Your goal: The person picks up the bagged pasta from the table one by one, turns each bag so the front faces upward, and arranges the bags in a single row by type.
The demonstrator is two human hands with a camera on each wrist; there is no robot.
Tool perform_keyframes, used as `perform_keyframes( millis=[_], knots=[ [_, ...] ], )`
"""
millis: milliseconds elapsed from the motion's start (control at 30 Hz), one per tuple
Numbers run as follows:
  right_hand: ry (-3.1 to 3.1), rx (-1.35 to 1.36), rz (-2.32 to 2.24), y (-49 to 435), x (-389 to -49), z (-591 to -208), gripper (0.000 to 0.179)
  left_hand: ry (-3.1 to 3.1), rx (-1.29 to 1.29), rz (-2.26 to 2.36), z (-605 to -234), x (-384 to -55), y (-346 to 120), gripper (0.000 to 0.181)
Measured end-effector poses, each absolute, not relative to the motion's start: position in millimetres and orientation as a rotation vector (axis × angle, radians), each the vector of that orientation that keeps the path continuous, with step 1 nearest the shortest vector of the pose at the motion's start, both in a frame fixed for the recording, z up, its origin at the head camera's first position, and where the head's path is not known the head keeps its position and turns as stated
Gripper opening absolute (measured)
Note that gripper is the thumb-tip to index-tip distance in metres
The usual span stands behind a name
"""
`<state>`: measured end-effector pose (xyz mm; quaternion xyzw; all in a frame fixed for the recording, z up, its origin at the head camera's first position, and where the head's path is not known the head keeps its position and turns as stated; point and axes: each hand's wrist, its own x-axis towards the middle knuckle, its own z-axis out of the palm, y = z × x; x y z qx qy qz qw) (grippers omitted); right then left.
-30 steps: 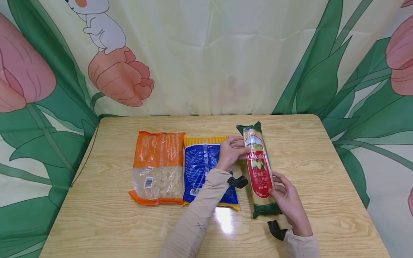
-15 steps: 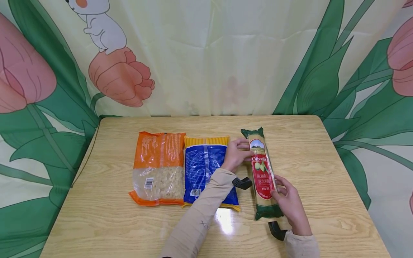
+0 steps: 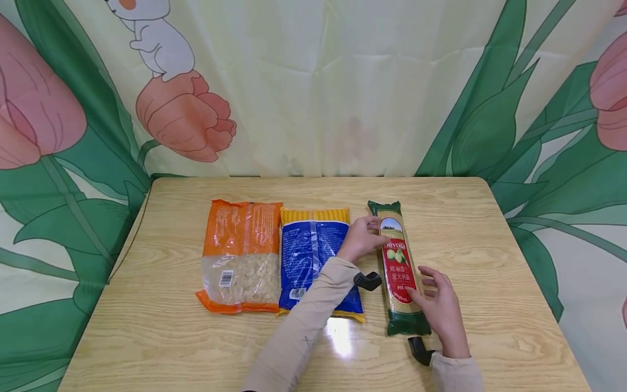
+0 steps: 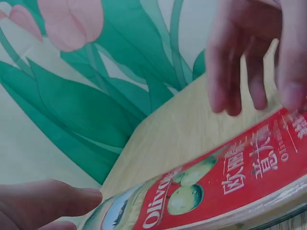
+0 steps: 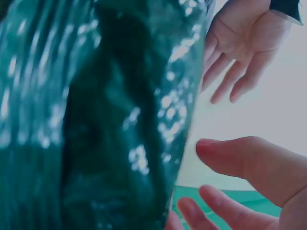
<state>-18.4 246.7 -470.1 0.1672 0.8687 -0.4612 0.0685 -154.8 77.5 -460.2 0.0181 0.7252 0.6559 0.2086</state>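
Observation:
A long pack of spaghetti [image 3: 398, 272], red-labelled with green ends, lies on the wooden table, its top leaning slightly left. At its upper left edge is my left hand [image 3: 360, 239], fingers loosely extended and thumb overlapping the label. My right hand [image 3: 444, 307] is spread beside the lower right edge, thumb tip over the label's side and fingers apart from the pack. In the left wrist view, those right fingers [image 4: 218, 81] hang straight above the red label. The pack's shiny green end [image 5: 120, 120] fills much of the right wrist view.
Left of the spaghetti lies a blue and yellow bag [image 3: 306, 250], partly covered by my left forearm. Beside it is an orange bag [image 3: 242, 228] with a clear lower window. A printed curtain [image 3: 313, 109] hangs behind the table [image 3: 171, 337].
The spaghetti pack has come down flat on the table, its top end shifting right and nearer. My left hand followed it, and my right fingers have spread away from its edge.

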Motion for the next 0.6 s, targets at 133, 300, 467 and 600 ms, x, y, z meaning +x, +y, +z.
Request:
perform_keyframes(
  millis=[133, 300, 467, 600],
  knots=[
    [2.669, 0.488, -1.387, 243, -18, -470, 0.061, 2.115, 0.125, 1.753, -459, -150, 70, 0.057],
    [2.794, 0.339, -1.407, 235, -20, -469, 0.060, 2.127, 0.193, 1.776, -454, -148, 55, 0.052],
    [2.832, 0.250, -1.405, 224, -24, -466, 0.059, 2.182, 0.232, 1.771, -446, -148, 38, 0.048],
    [2.807, 0.196, -1.395, 215, -27, -464, 0.060, 2.221, 0.219, 1.784, -442, -149, 22, 0.046]
  ],
)
